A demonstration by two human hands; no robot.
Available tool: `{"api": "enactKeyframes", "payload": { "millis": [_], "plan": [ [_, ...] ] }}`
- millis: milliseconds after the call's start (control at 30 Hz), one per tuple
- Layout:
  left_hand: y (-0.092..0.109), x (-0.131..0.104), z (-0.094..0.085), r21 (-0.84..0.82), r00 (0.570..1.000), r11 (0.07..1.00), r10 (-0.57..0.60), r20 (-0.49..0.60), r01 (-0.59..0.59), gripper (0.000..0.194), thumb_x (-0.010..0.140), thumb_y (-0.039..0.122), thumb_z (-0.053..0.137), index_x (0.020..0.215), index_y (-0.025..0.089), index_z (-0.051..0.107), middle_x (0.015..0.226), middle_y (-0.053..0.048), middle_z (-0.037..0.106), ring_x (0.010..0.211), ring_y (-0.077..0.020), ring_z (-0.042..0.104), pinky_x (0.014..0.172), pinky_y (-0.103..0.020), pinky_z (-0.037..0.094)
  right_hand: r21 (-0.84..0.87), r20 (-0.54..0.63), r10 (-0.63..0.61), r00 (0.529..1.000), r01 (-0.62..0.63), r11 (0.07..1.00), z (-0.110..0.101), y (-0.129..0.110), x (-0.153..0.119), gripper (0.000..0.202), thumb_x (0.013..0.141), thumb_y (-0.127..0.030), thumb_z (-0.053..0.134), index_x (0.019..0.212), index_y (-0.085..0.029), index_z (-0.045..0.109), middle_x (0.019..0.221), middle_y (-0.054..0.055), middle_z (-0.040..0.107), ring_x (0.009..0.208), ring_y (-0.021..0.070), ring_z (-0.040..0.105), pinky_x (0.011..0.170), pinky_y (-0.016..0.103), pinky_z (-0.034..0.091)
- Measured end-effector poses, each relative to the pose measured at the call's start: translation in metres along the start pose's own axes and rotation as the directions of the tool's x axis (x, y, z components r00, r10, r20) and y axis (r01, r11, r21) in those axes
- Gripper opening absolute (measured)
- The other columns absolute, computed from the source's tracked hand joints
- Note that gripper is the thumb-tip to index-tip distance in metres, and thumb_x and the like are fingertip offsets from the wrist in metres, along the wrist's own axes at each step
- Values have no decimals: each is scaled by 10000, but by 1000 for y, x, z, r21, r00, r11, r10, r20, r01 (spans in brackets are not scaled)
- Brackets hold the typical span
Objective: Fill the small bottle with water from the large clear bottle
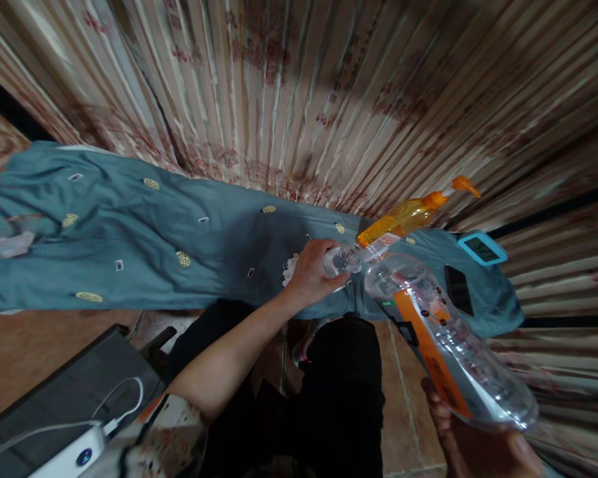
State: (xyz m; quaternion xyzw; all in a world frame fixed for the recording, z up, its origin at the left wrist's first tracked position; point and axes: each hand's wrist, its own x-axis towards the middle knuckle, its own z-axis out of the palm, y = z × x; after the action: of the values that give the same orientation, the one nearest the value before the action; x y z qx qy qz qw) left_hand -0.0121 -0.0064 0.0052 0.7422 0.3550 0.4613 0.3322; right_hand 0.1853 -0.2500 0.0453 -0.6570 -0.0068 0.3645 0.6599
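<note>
My left hand (313, 272) is wrapped round a small clear bottle (339, 260) above the cloth-covered surface. A large clear plastic bottle (458, 345) with an orange and grey label is in my right hand (481, 441), gripped near its lower end. It is tilted, its upper end pointing towards the small bottle; I cannot tell whether the two touch. Any liquid in either is hard to make out. Just behind them is an orange pump bottle (403, 219). Partly hidden by my left hand, a white scalloped item (290, 269) shows on the cloth.
A blue-green patterned cloth (229, 232) covers the long surface. At its right end lie a dark phone (459, 289) and a blue-framed device (482, 248). Crumpled pale plastic (10, 244) is at far left. Pleated curtains (299, 99) hang behind. A white cabled device (74, 455) is lower left.
</note>
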Motion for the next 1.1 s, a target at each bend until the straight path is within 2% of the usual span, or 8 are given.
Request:
{"api": "enactKeyframes", "payload": {
  "millis": [167, 367, 600, 700, 800, 933, 1000, 1100],
  "plan": [
    [1, 1, -1, 4, 1000, 1000, -4, 12, 4, 459, 648, 289, 750, 1036, 213, 517, 1054, -65, 622, 999, -243, 577, 874, -400, 463, -68, 36, -88, 995, 90, 994, -7, -2, 5, 924, 238, -425, 757, 1087, -143, 523, 962, 216, 543, 732, 330, 579, 547, 379, 521],
    [1, 1, 0, -1, 1000, 1000, -5, 9, 5, 458, 645, 287, 754, 1031, 208, 521, 1051, -67, 627, 1006, -245, 578, 874, -399, 464, -21, -48, 29, 998, -30, 999, -6, -5, 8, 961, 136, -352, 726, 1046, -135, 504, 897, 202, 553, 682, 324, 573, 522, 367, 510],
    [1, 1, 0, -5, 1000, 1000, -1, 9, 1, 461, 653, 301, 754, 1033, 196, 515, 1054, -73, 626, 1015, -244, 574, 882, -397, 462, -50, -1, -35, 999, 35, 998, -5, -7, 4, 896, 192, -401, 724, 1032, -153, 534, 898, 185, 551, 655, 294, 561, 520, 378, 506],
    [1, 1, 0, 7, 1000, 1000, -10, 14, 10, 459, 663, 317, 748, 1041, 209, 511, 1053, -64, 620, 1009, -243, 576, 880, -400, 463, -25, 1, -62, 998, 62, 998, -5, -6, 4, 774, 162, -366, 734, 888, -160, 559, 870, 162, 543, 636, 292, 547, 494, 385, 498],
    [0, 1, 1, 13, 1000, 1000, -7, 7, 7, 461, 662, 316, 748, 1042, 211, 510, 1050, -62, 617, 1009, -244, 575, 881, -397, 462, -55, 55, -111, 992, 114, 992, -3, -4, 2, 654, 194, -384, 724, 786, -159, 566, 862, 142, 538, 627, 281, 542, 470, 376, 491],
    [0, 1, 1, 14, 1000, 1000, -11, 9, 11, 462, 660, 315, 746, 1043, 211, 512, 1047, -63, 616, 1002, -245, 578, 877, -397, 463, -38, 41, -177, 983, 178, 983, 4, -3, -6, 631, 304, -445, 719, 860, -164, 620, 858, 135, 545, 633, 253, 556, 491, 323, 500],
    [0, 1, 1, 15, 1000, 1000, -15, 17, 15, 465, 662, 322, 746, 1049, 215, 512, 1050, -62, 615, 1002, -247, 579, 875, -400, 464, -36, 20, -131, 991, 132, 991, 6, -4, -8, 641, 275, -425, 734, 846, -153, 625, 836, 139, 544, 646, 259, 559, 495, 319, 503],
    [0, 1, 1, 17, 1000, 1000, -14, 13, 14, 468, 661, 324, 750, 1051, 217, 513, 1050, -61, 614, 1004, -247, 577, 873, -401, 466, -9, -70, -36, 997, 36, 999, 7, -6, -11, 714, 147, -393, 746, 799, -134, 611, 815, 159, 549, 650, 285, 553, 478, 341, 498]
  ]
}}
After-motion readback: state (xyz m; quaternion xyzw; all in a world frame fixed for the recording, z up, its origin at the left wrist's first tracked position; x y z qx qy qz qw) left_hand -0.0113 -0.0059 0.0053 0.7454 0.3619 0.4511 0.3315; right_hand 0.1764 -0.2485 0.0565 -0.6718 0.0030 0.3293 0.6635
